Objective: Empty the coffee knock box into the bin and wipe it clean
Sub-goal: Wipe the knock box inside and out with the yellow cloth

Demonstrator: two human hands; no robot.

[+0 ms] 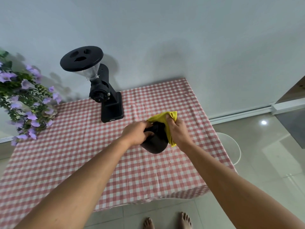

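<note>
black plastic is the thing to watch, but take it from the left: purple flowers (24, 100) at 9 o'clock on the pink checked tablecloth (74, 154) and a coffee grinder (107, 100) at 11 o'clock, both well apart from the work. at the middle, the left hand (138, 133) grips the knock box (155, 145) from its 9 o'clock side, fingers curled at the rim, keeping it tilted. its long axis runs from the rounded base at 6 o'clock, nearest the person, to the mouth at 12 o'clock, facing away (so the inside is hidden). the yellow cloth (165, 117) is bunched over that far end and down the box's 3 o'clock side, clutched in the right hand (177, 131). the wipe seems under way; the next stroke probably has to go away and into the mouth. a white round thing (235, 146) at 3 o'clock may be the bin.
</note>
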